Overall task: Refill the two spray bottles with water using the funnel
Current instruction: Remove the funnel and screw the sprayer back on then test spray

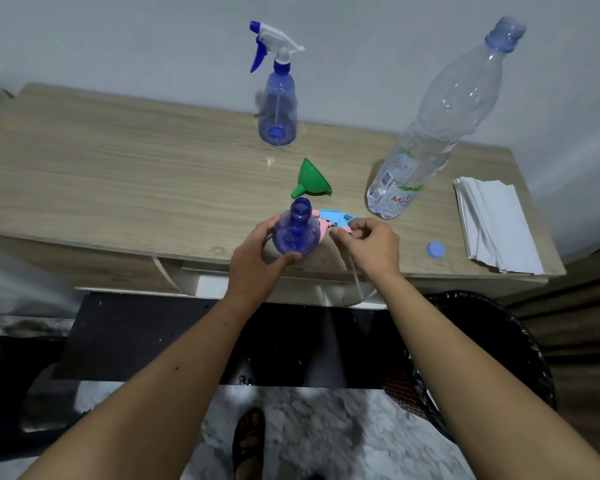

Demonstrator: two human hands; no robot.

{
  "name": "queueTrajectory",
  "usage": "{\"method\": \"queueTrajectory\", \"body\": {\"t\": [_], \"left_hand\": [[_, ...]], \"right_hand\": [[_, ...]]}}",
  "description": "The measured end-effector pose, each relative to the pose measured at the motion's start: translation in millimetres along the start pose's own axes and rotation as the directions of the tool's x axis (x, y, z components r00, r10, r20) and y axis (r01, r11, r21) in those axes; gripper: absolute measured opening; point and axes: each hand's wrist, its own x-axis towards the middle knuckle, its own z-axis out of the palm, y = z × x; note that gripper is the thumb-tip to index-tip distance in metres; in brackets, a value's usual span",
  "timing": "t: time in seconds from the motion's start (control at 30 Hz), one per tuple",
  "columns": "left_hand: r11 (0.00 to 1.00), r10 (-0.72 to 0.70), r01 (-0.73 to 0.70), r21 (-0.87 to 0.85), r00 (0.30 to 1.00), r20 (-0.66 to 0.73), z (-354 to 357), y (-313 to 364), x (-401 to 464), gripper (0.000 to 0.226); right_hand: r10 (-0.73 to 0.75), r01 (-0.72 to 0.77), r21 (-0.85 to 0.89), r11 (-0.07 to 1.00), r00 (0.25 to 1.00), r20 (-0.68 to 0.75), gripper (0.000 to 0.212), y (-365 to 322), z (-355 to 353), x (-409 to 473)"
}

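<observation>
A blue spray bottle (296,232) with its top off stands near the table's front edge, and my left hand (257,258) grips its body. My right hand (368,242) pinches the pink and light-blue spray head (333,221), whose clear dip tube (355,275) trails down past the table edge. A green funnel (311,180) lies on its side just behind the open bottle. A second blue spray bottle (278,109) with a white and blue trigger head stands at the back. A large clear water bottle (440,123), uncapped, stands to the right.
The blue bottle cap (435,250) lies on the wooden table (118,174) near the front right. A stack of white paper napkins (496,223) sits at the right end. A dark woven bin (482,358) stands on the floor at the right. A wall is close behind.
</observation>
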Motion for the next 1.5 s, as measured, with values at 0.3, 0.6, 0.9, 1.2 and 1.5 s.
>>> {"method": "queueTrajectory", "body": {"t": [0.3, 0.6, 0.9, 1.2, 1.5], "left_hand": [[1.000, 0.000, 0.000, -0.023, 1.000, 0.000, -0.2, -0.6, -0.1, 0.077], [0.999, -0.024, 0.025, -0.043, 1.000, 0.020, -2.3, -1.1, 1.1, 0.085], [0.999, -0.022, 0.024, -0.027, 0.999, 0.040, -7.4, 0.6, -0.2, 0.083], [0.998, -0.027, 0.030, -0.060, 0.998, 0.048, -8.3, 3.5, 0.3, 0.082], [0.995, -0.036, 0.039, -0.090, 0.999, 0.039, -7.4, -0.2, 1.7, 0.080]], "right_hand": [[0.100, -0.104, 0.140, 0.985, 0.994, 0.041, 0.031, -3.8, -1.8, -2.3], [-0.001, -0.025, 0.385, 0.923, 0.998, 0.068, 0.039, -45.3, -38.0, -3.1], [-0.223, 0.157, 0.571, 0.806, 0.974, 0.048, 0.023, -119.4, -68.5, -26.4], [-0.347, 0.291, 0.590, 0.753, 0.938, -0.019, 0.022, -159.6, -62.4, -41.2], [-0.326, 0.237, 0.531, 0.813, 0.942, 0.079, 0.030, -127.0, -29.0, -47.2]]}}
